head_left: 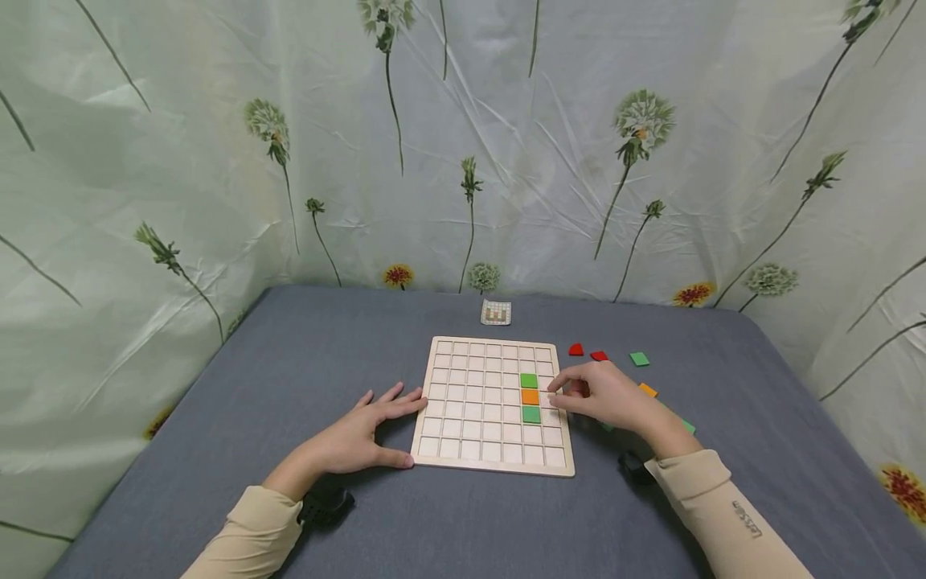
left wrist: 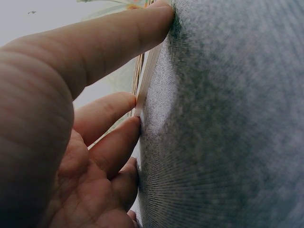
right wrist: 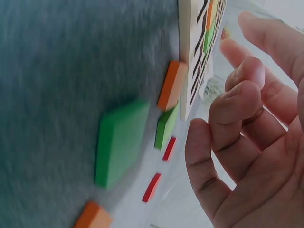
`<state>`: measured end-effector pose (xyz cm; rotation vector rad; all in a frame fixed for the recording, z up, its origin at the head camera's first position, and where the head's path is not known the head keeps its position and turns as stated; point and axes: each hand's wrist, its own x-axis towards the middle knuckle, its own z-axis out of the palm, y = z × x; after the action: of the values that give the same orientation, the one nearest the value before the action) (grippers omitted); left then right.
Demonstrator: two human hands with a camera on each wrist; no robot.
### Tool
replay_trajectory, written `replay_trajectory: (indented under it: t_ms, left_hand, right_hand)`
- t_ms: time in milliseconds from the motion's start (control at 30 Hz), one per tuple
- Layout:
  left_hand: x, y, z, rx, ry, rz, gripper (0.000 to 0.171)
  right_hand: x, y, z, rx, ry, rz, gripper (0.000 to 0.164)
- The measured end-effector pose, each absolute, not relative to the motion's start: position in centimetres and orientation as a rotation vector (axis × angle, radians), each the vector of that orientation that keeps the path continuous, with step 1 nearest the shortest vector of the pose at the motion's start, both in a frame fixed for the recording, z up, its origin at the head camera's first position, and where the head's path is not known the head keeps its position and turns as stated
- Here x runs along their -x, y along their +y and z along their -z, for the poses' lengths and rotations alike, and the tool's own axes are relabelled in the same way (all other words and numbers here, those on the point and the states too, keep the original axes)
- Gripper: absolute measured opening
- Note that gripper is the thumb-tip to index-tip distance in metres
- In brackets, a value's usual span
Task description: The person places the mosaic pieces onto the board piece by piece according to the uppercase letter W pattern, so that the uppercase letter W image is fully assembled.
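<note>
A wooden grid board (head_left: 470, 470) lies on the table, with a green tile (head_left: 529, 380), an orange tile (head_left: 530, 396) and another green tile (head_left: 531, 414) stacked in one column of cells toward its right side. My left hand (head_left: 362, 434) is spread at the board's left edge; its thumb and fingertips touch the rim (left wrist: 151, 71). Above the board's right edge, just right of the orange tile, hovers my right hand (head_left: 608, 398). In the right wrist view its thumb and index finger (right wrist: 232, 50) stand apart, nothing between them, while the other fingers bend loosely.
Right of the board lie red pieces (head_left: 575, 350), a green tile (head_left: 640, 359) and an orange tile (head_left: 648, 390), some partly behind my right hand. A small card with a printed grid pattern (head_left: 496, 313) lies beyond the board. A flowered curtain (head_left: 434, 161) hangs behind the table.
</note>
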<state>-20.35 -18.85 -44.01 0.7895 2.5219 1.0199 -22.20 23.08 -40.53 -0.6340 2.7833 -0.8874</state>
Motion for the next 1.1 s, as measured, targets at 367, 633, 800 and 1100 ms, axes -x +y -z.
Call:
replay_trajectory:
  t_ms: [367,633,800,1100]
  left_hand:
    - [20.3,-18.8,43.9,-0.784,2.517,-1.023,0.088]
    - [20.2,-18.9,43.8,-0.778,2.513,-1.027,0.088]
    - [20.2,-18.9,43.8,-0.78,2.509,-1.028,0.088]
    - [20.2,-18.9,43.8,-0.774,2.509,-1.022,0.087]
  right_hand:
    - [23.7,26.4,40.0,0.418,2.882,0.821,0.023]
    - [24.6,28.3,39.9,0.187,2.96,0.751,0.032]
    - [25.3,28.5,39.7,0.088,2.978,0.722,0.036]
    - [26.6,28.8,39.9,-0.037,2.941,0.619,0.047]
